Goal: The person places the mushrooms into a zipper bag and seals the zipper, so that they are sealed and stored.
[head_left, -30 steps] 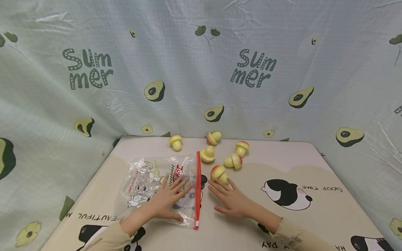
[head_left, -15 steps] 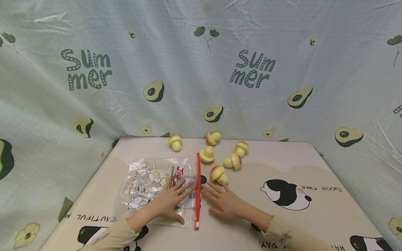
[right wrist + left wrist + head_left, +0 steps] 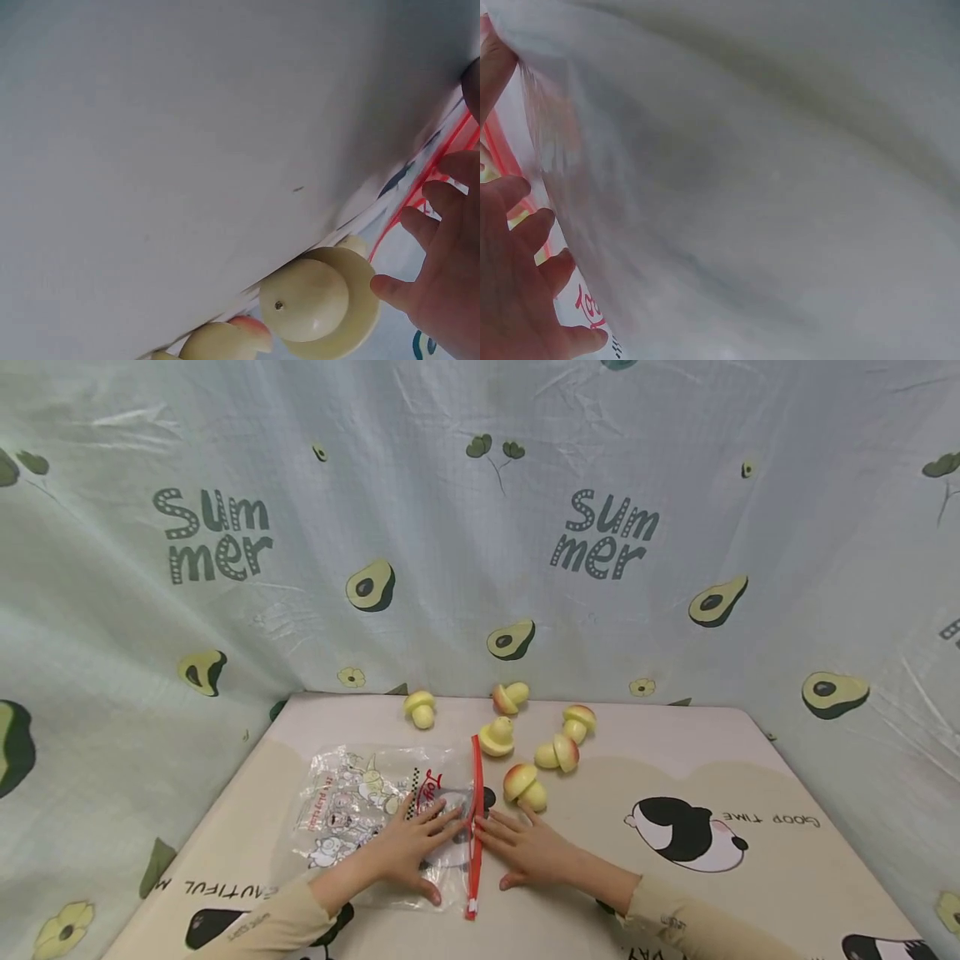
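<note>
Right hand shifted leftward to red zip, panda-print table, avocado-print curtain behind

The left hand is palm down, fingers spread and nearly straight, thumb held apart. The right hand lies likewise, its fingertips just beside the left's. Both forearms angle inward, bare near the wrists.

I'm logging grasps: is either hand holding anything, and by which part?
Nothing appears held: left hand spread on the plastic bag, right hand open at its red zip.
</note>
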A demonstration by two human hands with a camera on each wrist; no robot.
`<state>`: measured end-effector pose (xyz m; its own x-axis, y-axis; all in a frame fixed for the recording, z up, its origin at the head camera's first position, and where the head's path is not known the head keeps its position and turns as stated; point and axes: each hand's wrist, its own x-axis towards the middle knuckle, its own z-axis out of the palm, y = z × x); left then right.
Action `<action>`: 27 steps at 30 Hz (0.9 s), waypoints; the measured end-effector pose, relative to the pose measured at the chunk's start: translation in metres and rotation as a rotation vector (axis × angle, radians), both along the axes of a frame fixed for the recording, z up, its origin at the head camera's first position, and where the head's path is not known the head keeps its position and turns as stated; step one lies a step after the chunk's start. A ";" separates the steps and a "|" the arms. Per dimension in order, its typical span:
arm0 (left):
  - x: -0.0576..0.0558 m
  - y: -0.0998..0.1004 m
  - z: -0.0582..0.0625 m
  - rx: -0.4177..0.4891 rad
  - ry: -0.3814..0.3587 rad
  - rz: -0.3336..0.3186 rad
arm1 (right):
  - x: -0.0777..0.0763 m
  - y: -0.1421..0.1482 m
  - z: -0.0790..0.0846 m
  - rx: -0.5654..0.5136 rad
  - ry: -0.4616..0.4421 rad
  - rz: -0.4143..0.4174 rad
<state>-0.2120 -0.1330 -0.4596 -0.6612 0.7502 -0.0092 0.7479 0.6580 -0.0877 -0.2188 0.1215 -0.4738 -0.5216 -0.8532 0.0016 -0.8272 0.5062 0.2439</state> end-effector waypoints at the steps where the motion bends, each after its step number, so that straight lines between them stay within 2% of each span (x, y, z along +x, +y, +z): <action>1: 0.000 0.000 -0.001 -0.007 0.003 -0.001 | 0.000 0.000 -0.001 0.009 0.013 0.004; 9: 0.001 0.005 -0.002 -0.068 0.023 -0.002 | 0.001 0.004 -0.008 0.016 0.084 0.040; 21: 0.001 0.005 -0.001 -0.115 0.007 0.010 | 0.001 0.000 -0.008 0.033 0.066 0.020; 27: -0.001 0.005 0.000 -0.094 0.019 -0.001 | 0.000 0.000 -0.006 0.037 0.071 0.004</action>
